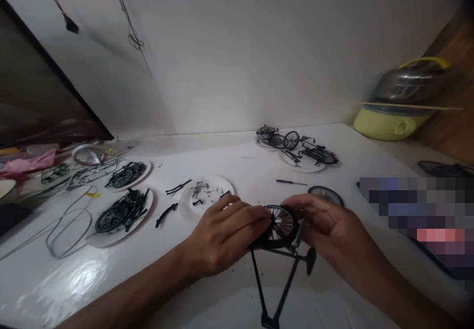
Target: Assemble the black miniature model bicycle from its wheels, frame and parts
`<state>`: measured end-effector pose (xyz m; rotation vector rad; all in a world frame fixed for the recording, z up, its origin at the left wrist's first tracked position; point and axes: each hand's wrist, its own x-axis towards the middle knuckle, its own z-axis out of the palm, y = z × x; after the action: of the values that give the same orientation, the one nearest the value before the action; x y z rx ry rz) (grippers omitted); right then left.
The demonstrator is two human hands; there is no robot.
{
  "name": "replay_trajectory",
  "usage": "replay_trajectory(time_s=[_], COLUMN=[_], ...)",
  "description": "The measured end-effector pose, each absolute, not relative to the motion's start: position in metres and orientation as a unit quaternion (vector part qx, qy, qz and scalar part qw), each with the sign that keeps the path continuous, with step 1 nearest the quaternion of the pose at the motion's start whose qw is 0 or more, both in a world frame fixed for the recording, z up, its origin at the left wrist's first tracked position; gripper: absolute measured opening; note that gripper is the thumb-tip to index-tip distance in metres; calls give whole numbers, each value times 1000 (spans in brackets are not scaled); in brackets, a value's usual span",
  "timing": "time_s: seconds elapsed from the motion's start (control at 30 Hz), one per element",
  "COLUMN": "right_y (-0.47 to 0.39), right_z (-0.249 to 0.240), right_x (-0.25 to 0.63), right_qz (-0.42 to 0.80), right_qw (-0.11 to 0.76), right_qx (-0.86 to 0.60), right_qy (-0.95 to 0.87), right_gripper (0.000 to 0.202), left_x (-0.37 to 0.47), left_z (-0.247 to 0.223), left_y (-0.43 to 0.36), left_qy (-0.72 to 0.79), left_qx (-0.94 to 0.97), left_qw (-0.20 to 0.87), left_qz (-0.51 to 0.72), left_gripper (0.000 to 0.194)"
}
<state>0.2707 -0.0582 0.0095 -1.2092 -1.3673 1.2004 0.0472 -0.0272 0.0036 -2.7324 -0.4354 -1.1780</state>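
Observation:
A model bicycle's black frame (258, 279) hangs between my hands with its tubes pointing toward me and a small saddle (311, 261) on the right. A spoked wheel (284, 220) sits at its far end. My left hand (225, 237) grips the wheel near its hub, fingertips closed together there. My right hand (338, 225) is closed at the wheel's right edge; its fingertips are partly hidden behind the tyre and frame. Past the right hand lies a loose spoked wheel (326, 191), partly covered. A thin dark screwdriver (291, 182) rests beyond the hands.
A paper plate (185, 210) holds small metal parts, with two black curved pieces (166, 214) beside it. Model bicycles lie on plates at left (124, 213) and back (320, 155). Wire and plastic clutter the left. A yellow pot (385, 122) stands at the back right.

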Motion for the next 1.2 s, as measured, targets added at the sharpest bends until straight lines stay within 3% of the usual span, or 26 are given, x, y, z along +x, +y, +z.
replay_trajectory(time_s=[0.13, 0.23, 0.5, 0.8, 1.03, 1.2], right_y=[-57, -57, -58, -60, -62, -61], right_z=[6, 5, 4, -1, 7, 8], right_x=[272, 270, 266, 269, 271, 268], right_qz=[584, 630, 592, 598, 586, 569], right_qw=[465, 483, 413, 435, 397, 414], right_qx=[-448, -419, -463, -434, -452, -458], right_qy=[-493, -440, -514, -514, -543, -543], right_gripper=[33, 35, 67, 37, 53, 51], left_x=[47, 50, 59, 62, 62, 62], left_z=[11, 14, 11, 14, 9, 8], left_y=[-26, -27, -34, -34, -36, -37], left_qy=[-129, -125, -115, -117, -100, -115], left_qx=[-902, -903, -896, -894, -894, -901], left_qw=[132, 155, 203, 217, 200, 188], left_qz=[-391, -380, -377, -374, -389, -372], left_gripper=[39, 36, 29, 23, 21, 21])
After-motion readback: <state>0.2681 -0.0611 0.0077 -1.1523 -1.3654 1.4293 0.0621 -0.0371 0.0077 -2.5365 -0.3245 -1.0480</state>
